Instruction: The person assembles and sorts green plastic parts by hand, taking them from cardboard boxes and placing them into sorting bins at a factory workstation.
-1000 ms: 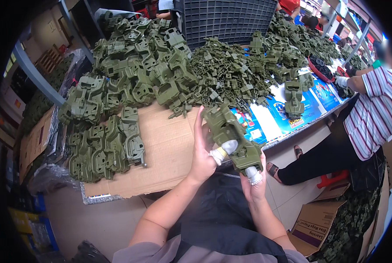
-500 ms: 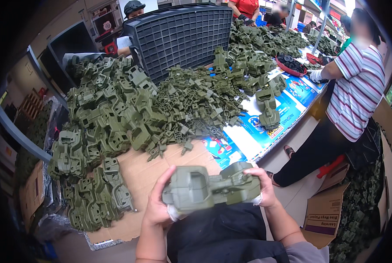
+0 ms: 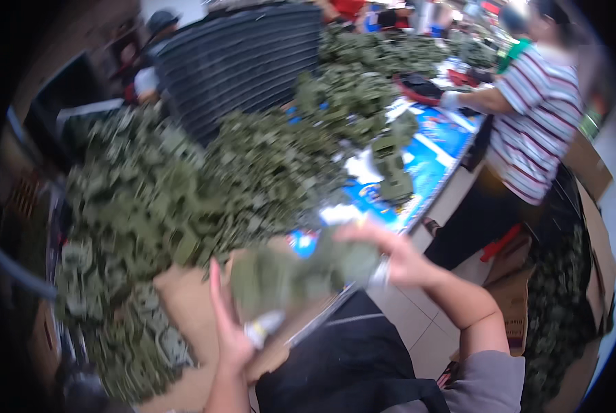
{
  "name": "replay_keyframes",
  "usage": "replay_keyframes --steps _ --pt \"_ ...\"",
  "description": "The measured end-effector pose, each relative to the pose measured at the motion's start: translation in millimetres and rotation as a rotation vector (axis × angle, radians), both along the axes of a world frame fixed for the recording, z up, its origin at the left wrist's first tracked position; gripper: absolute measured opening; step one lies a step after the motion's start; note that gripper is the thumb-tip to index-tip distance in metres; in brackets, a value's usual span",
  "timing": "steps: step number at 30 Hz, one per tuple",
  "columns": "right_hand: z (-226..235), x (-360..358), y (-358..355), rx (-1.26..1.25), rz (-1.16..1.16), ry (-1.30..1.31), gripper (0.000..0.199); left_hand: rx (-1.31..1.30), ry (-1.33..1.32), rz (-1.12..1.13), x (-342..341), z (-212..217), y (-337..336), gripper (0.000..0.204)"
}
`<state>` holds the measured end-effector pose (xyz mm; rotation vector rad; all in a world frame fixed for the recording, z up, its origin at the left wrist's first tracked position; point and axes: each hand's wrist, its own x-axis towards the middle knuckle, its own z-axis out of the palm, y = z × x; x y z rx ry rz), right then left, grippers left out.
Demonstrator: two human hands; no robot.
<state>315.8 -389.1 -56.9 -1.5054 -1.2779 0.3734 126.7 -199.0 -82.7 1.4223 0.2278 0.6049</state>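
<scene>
An olive-green plastic toy vehicle body, blurred by motion, is held up in front of my dark apron. My right hand grips its right end, thumb over the top and a white finger cover below. At the other end is my left hand. Its thumb stands up beside the body with a narrow gap, while a white-covered finger lies by the lower edge. Blur hides whether those fingers grip. Beyond lies a wide heap of olive-green plastic parts, with smaller pieces to its right.
Bare cardboard covers the near tabletop. A large black plastic crate stands tilted behind the heap. A person in a striped shirt works at right by a red tray. Boxes of green parts stand at lower right.
The vehicle body has moved up and left and tilted, its right end raised. My right hand has risen with it. My left thumb has come away from its side. The whole view has shifted.
</scene>
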Motion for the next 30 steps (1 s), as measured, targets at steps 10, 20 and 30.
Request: replay_keyframes --steps 10,20,30 --pt "-9 84 34 0.395 -0.338 0.696 0.055 0.123 0.099 0.101 -31 -15 23 0.069" --pt "-15 505 -41 0.542 -1.042 -0.174 0.047 0.997 0.26 0.186 -108 32 53 0.047" --pt "-58 482 44 -0.132 -0.826 -0.895 0.069 1.198 0.774 0.833 -195 70 143 0.042"
